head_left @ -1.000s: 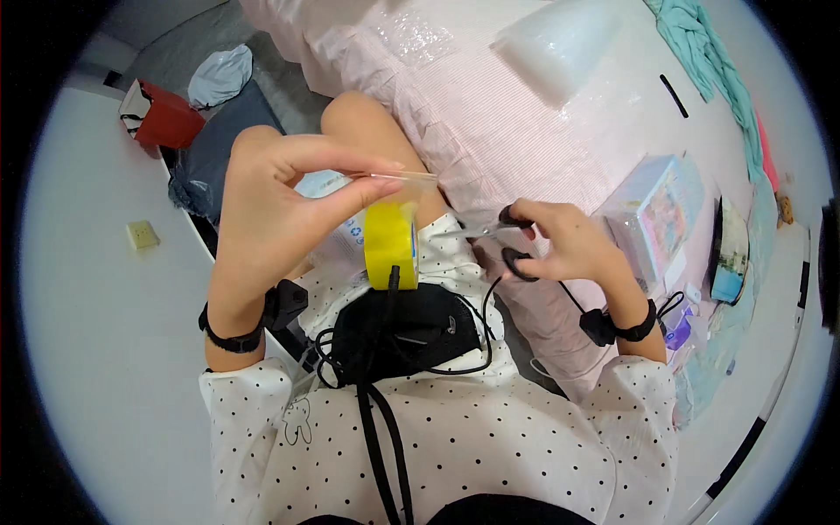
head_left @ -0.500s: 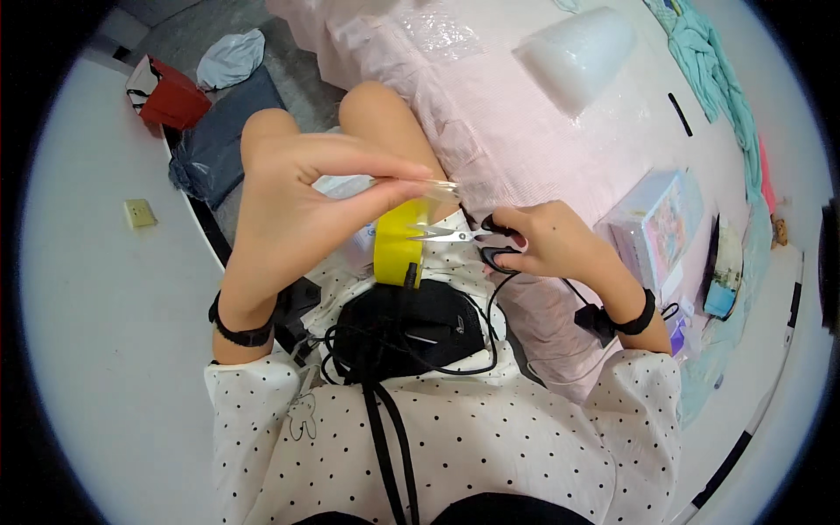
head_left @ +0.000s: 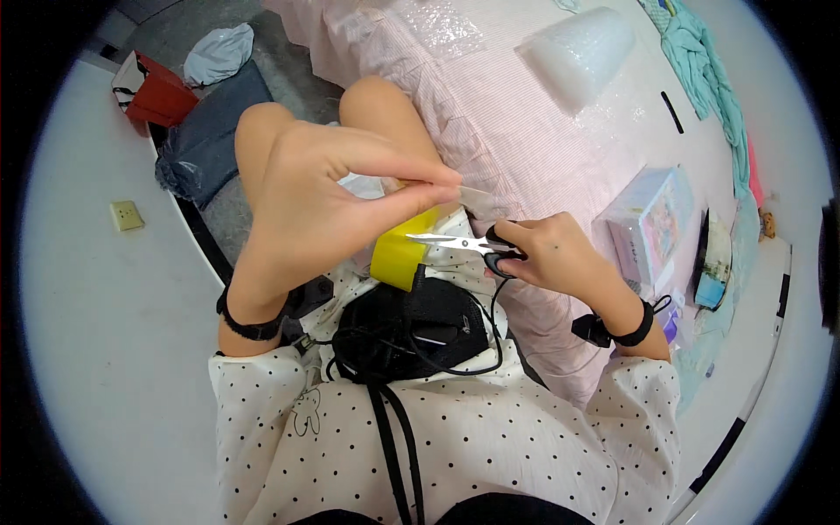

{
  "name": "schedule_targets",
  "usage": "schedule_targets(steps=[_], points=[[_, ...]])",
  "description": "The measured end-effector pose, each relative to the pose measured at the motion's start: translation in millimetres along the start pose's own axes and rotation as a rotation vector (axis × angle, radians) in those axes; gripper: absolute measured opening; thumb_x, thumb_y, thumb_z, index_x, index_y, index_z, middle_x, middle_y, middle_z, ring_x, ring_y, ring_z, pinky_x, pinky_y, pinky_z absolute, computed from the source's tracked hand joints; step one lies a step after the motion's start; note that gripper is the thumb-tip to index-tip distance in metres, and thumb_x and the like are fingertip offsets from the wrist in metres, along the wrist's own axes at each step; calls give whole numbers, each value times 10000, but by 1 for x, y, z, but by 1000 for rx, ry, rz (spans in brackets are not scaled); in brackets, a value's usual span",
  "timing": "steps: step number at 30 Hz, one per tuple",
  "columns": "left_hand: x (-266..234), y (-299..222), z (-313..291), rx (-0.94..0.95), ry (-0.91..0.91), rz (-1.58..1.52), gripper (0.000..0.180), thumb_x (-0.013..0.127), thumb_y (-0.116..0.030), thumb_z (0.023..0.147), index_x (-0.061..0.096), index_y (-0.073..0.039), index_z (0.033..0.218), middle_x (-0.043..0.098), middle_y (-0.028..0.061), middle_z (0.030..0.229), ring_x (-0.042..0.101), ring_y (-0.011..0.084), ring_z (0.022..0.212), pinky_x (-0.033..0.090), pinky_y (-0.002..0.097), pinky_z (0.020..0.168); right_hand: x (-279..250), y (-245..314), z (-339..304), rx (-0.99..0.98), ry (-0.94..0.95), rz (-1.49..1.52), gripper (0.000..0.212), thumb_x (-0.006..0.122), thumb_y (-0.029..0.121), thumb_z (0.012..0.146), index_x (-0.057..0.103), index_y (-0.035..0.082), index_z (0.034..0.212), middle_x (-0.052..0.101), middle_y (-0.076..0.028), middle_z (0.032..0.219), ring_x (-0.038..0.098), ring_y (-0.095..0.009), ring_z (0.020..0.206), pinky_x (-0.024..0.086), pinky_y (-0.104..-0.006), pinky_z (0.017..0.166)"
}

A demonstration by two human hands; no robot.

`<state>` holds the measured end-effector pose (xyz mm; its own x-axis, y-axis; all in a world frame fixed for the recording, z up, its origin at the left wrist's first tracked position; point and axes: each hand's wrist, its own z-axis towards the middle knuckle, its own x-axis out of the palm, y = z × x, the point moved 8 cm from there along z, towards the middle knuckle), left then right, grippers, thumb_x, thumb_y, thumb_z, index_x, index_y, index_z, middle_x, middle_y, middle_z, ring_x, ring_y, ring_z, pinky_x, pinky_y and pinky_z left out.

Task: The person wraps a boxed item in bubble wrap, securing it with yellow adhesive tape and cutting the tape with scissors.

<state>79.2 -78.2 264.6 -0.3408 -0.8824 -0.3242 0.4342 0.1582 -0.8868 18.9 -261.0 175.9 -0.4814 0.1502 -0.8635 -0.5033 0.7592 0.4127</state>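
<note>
My left hand (head_left: 324,197) pinches a clear, tape-like strip (head_left: 479,201) between thumb and fingertips; its free end sticks out to the right. In my right hand (head_left: 556,254) are black-handled scissors (head_left: 453,242), fingers in the loops. Their blades look nearly together and point left, below the strip and apart from it. Behind the blade tips, a bright yellow band (head_left: 398,254), curved like the core of a tape roll, sits over my lap. My left hand hides its upper part, so whether the strip joins it I cannot tell.
A black pouch with cables (head_left: 411,328) lies on my lap. To the right is a pink striped bed (head_left: 499,122) with a bubble-wrap roll (head_left: 582,57) and a pastel box (head_left: 647,223). A red bag (head_left: 157,92) and dark folded packaging (head_left: 219,131) lie at far left by the wall.
My left hand has shifted right with the strip, which shows more beyond the fingertips. The scissor blades have come closer together. The yellow band has tilted.
</note>
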Motion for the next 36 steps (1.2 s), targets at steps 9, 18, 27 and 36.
schedule_targets(steps=[9, 18, 27, 36], points=[[-2, 11, -3, 30, -3, -107, 113, 741, -23, 717, 713, 18, 819, 701, 83, 762, 650, 106, 667, 506, 200, 625, -9, 2, -7, 107, -68, -15, 485, 739, 360, 644, 571, 59, 985, 613, -132, 711, 600, -325, 587, 459, -391, 521], [3, 21, -6, -48, 30, -214, 115, 747, -43, 698, 718, 10, 796, 698, 100, 741, 656, 116, 660, 508, 213, 617, -2, -11, -7, 203, 19, 17, 524, 742, 384, 621, 574, 22, 960, 609, -143, 707, 599, -340, 608, 463, -392, 542], [-3, 16, -11, -41, 59, -197, 96, 717, 26, 724, 708, 35, 819, 701, 118, 809, 663, 140, 725, 496, 220, 661, 4, 12, -2, 136, 32, 35, 531, 741, 421, 646, 577, 29, 964, 610, -148, 686, 598, -336, 581, 459, -396, 520], [-3, 14, -13, 70, 94, -105, 111, 732, 18, 705, 702, 46, 809, 690, 134, 780, 659, 161, 708, 490, 233, 646, 13, 41, -3, 214, -51, -17, 400, 748, 333, 664, 533, 42, 835, 535, -109, 521, 569, -314, 481, 439, -372, 465]])
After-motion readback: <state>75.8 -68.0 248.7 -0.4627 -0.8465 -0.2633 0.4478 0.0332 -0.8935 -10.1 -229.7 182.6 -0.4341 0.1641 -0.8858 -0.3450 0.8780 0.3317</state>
